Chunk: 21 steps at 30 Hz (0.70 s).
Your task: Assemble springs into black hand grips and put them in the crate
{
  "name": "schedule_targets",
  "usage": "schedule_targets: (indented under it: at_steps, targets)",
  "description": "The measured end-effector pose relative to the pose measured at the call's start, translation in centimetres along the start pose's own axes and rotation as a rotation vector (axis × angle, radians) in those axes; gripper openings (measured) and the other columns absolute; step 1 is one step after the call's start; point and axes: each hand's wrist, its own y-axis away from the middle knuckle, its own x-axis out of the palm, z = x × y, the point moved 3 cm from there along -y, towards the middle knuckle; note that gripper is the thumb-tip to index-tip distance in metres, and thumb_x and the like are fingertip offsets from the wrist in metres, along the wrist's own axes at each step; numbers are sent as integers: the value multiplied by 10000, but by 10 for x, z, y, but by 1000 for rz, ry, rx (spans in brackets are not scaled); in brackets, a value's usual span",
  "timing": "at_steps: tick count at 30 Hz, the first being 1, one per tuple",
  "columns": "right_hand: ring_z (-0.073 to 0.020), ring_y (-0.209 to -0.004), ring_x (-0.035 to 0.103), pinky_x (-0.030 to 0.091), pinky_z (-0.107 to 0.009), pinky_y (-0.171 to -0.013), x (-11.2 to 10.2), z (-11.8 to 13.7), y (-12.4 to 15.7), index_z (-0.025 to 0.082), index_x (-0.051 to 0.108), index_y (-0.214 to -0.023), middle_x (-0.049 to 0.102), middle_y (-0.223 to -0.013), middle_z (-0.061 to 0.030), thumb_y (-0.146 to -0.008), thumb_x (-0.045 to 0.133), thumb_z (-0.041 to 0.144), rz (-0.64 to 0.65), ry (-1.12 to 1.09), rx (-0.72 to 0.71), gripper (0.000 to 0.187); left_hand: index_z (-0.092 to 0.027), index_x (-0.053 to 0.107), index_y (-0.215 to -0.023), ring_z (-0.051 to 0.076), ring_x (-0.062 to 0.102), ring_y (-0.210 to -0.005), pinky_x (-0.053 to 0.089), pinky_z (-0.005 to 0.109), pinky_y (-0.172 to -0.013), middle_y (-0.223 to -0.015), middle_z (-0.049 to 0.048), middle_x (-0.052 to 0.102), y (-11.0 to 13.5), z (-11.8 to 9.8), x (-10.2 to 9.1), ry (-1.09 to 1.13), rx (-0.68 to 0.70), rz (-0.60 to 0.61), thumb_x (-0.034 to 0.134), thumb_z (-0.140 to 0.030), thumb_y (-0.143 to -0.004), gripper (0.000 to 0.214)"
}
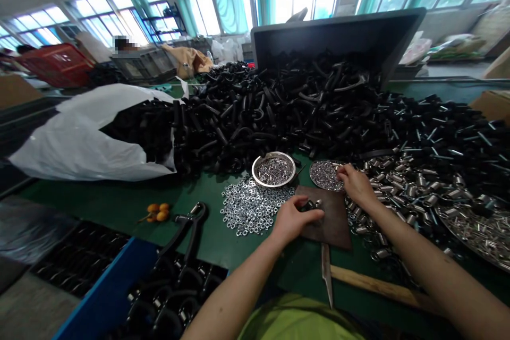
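Note:
My left hand (292, 219) is at the left side of a brown flat plate (332, 223), thumb and fingers closed round a small black part (308, 205) with a shiny metal end. Most of that part is hidden by the hand. Farther right, my right hand (356, 186) has its fingertips pinched together over a shallow dish of tiny silver pieces (324, 174); anything between them is too small to name. A round metal bowl of small pins (274, 171) stands left of the dish. Loose hex nuts (249, 210) are spread below the bowl.
Black plastic handles (255, 111) are heaped across the back, spilling from a grey bin (338, 37) and a white sack (87, 138). Metal springs (414, 191) lie at right. A hammer (370, 281) rests in front. Orange fruits (159, 212) and a blue crate (107, 287) are at left.

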Motion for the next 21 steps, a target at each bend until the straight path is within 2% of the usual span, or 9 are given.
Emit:
schedule_targets:
  at_steps: [3,6,9,15,21]
  targets:
    - [-182,-794,632,458,-280,-703,-2,16,29,196,623,-901,690,-869,-44,-835,492,296,34,-157,-42,177,-160,628,-986,141,593,-668,510,280,-623,-800,43,628,0,5,-2,553,-330,72,703,-516,-652,494]
    - [-172,-711,647,492,-282,-639,5,34,62,203,635,-911,697,-836,-23,-811,537,378,95,-445,-44,224,-159,607,-954,124,594,-625,519,246,-565,-761,32,613,5,6,-1,837,-514,84,676,-511,-691,445]
    - [-168,-643,638,493,-293,-632,12,48,83,199,652,-829,685,-742,-9,-790,569,344,94,-594,-59,171,-154,596,-938,133,606,-626,528,245,-555,-751,37,613,10,5,3,915,-549,108,658,-478,-726,392]
    - [-188,-767,627,448,-313,-724,12,58,88,220,668,-747,689,-775,-9,-781,573,230,18,-424,-153,102,-148,596,-922,137,604,-621,536,256,-554,-743,38,612,11,4,8,918,-545,108,664,-446,-732,360]
    - [-170,-730,605,433,-285,-685,12,60,88,205,615,-723,653,-740,-7,-826,548,205,14,-258,-298,123,-157,613,-909,120,582,-609,528,253,-565,-719,19,602,8,7,6,855,-534,122,681,-457,-706,370]
